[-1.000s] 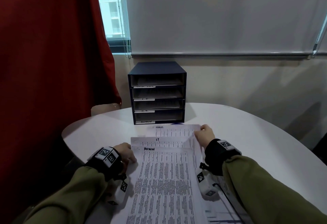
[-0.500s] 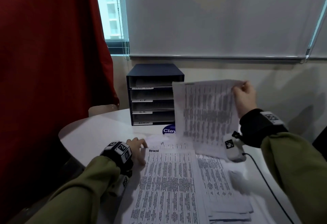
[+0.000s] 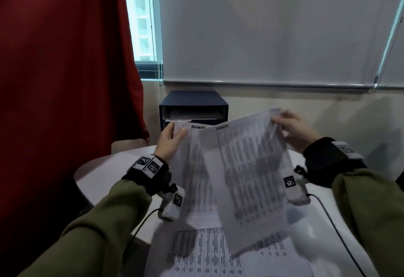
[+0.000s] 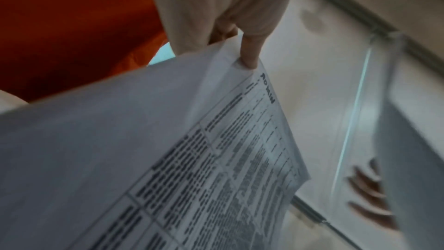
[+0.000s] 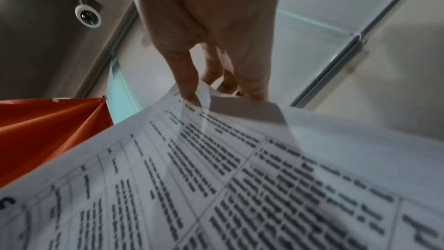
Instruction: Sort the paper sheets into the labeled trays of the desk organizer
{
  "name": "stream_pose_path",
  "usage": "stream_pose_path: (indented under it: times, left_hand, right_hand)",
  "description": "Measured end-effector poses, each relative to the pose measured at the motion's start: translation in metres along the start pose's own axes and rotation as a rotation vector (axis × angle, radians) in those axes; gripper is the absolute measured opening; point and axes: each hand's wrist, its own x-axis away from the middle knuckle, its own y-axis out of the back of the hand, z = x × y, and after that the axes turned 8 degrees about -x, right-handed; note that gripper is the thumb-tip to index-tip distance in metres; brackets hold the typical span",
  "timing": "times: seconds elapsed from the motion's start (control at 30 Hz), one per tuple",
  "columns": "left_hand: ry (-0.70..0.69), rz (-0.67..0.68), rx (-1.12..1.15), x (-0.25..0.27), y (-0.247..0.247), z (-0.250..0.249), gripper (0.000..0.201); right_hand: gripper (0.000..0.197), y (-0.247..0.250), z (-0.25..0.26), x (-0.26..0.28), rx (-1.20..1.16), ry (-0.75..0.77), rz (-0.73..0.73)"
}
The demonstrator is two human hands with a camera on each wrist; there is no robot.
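Red curtain (image 3: 65,68), white tabletop (image 3: 105,174); dark desk organizer (image 3: 193,101) at far edge. Left hand (image 3: 169,143) pinches ADMIN sheet (image 3: 192,167), right hand (image 3: 295,131) pinches second sheet (image 3: 251,178), both raised. Paper stack (image 3: 207,252) below.
Left wrist: thumb (image 4: 250,52) on ADMIN sheet (image 4: 216,159) corner.
Right wrist: fingers (image 5: 185,75) grip sheet (image 5: 216,178) top edge.

A red curtain (image 3: 65,68) hangs at the left, and beside it a strip of window (image 3: 142,14) shows a pale building outside, with a bead chain (image 3: 158,66) hanging down its right side. A grey roller blind (image 3: 262,25) covers the rest of the window, its bottom bar (image 3: 262,84) above a beige wall (image 3: 306,106), and a second blind (image 3: 397,47) starts at the far right. The round white bench (image 3: 102,174) stands before the wall with a tan chair back (image 3: 129,145) just behind its left edge, and in the right wrist view a white dome camera (image 5: 87,16) sits on the ceiling.
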Motion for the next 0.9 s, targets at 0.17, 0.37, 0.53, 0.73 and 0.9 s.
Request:
stream_pose_path:
  times: [0.17,0.37,0.53,0.73,0.9]
  left_hand:
    - [0.035,0.021,0.181,-0.002,-0.016,-0.023,0.011]
    - [-0.113,-0.204,0.054,0.007,-0.022,-0.034,0.031]
    - [-0.2,-0.241,-0.169,0.028,-0.035,-0.032,0.039]
    - [-0.001,-0.237,-0.178,0.047,-0.052,-0.002,0.037]
    - [0.399,0.06,-0.01,0.052,-0.052,0.043,0.03]
  right_hand:
    - [0.019,-0.026,-0.025,0.008,-0.217,-0.16,0.123]
    - [0.02,-0.048,-0.025,0.012,-0.078,0.128,-0.125]
    - [0.019,-0.068,-0.017,0.029,-0.162,0.321,-0.223]
    - [0.033,-0.064,-0.068,0.05,-0.086,0.109,-0.106]
    - [0.02,-0.048,-0.13,0.055,0.164,-0.117,-0.116]
